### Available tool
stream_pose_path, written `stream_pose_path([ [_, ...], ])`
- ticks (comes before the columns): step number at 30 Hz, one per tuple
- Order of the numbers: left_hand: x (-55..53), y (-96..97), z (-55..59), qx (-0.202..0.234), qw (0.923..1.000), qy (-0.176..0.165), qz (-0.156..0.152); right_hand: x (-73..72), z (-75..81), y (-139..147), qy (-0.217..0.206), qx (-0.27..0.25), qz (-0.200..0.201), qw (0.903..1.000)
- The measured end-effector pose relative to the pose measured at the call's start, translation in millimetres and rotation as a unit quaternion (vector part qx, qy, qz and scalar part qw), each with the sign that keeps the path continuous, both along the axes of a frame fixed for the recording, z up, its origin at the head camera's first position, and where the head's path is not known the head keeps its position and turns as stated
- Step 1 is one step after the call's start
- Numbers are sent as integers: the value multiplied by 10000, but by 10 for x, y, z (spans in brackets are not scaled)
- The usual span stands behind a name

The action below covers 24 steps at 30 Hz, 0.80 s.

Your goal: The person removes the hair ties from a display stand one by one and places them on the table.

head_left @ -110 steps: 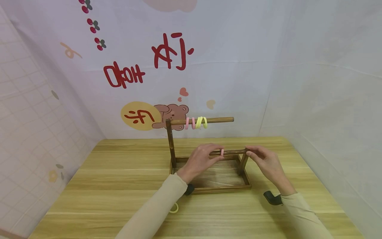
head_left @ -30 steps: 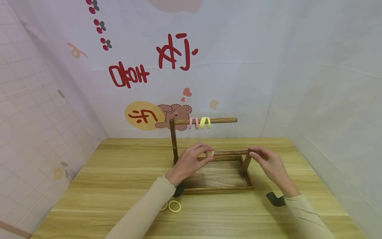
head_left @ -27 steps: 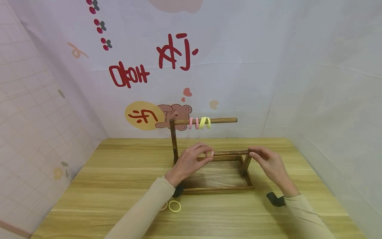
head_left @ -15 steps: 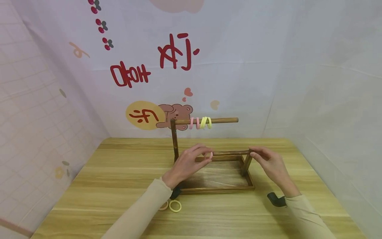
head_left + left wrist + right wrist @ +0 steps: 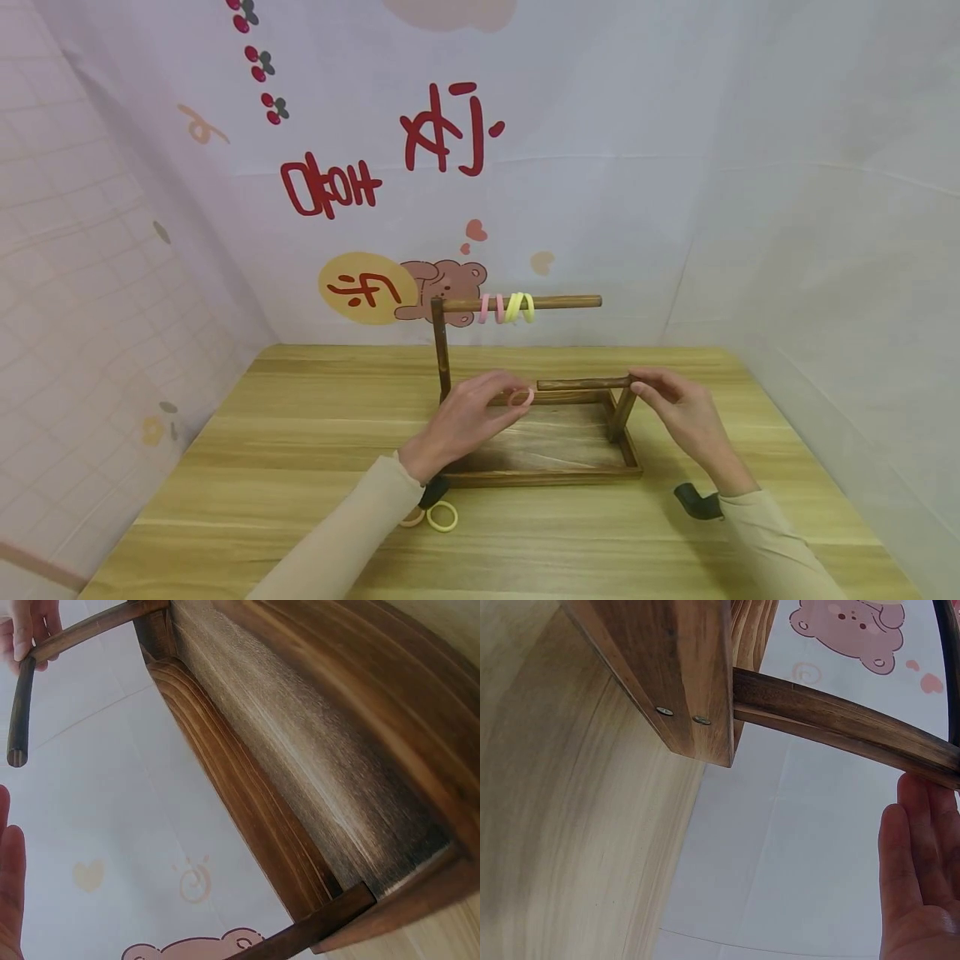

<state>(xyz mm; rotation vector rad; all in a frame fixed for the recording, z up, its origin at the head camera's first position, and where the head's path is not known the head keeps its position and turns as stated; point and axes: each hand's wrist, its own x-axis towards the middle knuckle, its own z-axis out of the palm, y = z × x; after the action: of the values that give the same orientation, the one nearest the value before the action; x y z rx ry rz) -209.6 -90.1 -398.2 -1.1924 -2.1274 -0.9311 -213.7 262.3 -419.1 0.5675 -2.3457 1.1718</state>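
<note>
My left hand [image 5: 465, 417] pinches a pink ring [image 5: 532, 397] between thumb and fingers, just left of the free end of the short lower rod [image 5: 585, 384]. That rod carries no ring. My right hand [image 5: 686, 412] grips the corner where the rod meets the short post [image 5: 621, 415] of a dark wooden stand. In the right wrist view its fingers [image 5: 901, 862] lie against the post. Higher up, the long rod [image 5: 570, 302] bears two pink rings [image 5: 499, 309] and several yellow rings [image 5: 513, 308]. The left wrist view shows only part of the left hand's fingers [image 5: 11, 877]; the ring is outside it.
The stand's shallow tray [image 5: 540, 479] sits on the wood-grain table [image 5: 285, 417]. In front of it lie a yellow ring [image 5: 442, 528] and a peach ring [image 5: 412, 523], partly hidden by the left wrist. A printed cloth [image 5: 585, 167] hangs behind.
My left hand has drawn the pink ring leftward along the lower rod and off its free end, then slightly down. The right hand keeps its grip on the post corner.
</note>
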Motion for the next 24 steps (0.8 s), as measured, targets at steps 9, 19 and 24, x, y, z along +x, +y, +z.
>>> stream_pose_path([
  [9,70,-95,-20,-59,9998,131,-117,-4,-12,2,39,13,4,10000],
  [19,198,-200,-62,-253,9990,358,-58,5,4,-8,-35,-19,-43,10000],
  [24,254,-246,-79,-283,9995,85,-117,7,15,-23,1,-5,-114,9999],
])
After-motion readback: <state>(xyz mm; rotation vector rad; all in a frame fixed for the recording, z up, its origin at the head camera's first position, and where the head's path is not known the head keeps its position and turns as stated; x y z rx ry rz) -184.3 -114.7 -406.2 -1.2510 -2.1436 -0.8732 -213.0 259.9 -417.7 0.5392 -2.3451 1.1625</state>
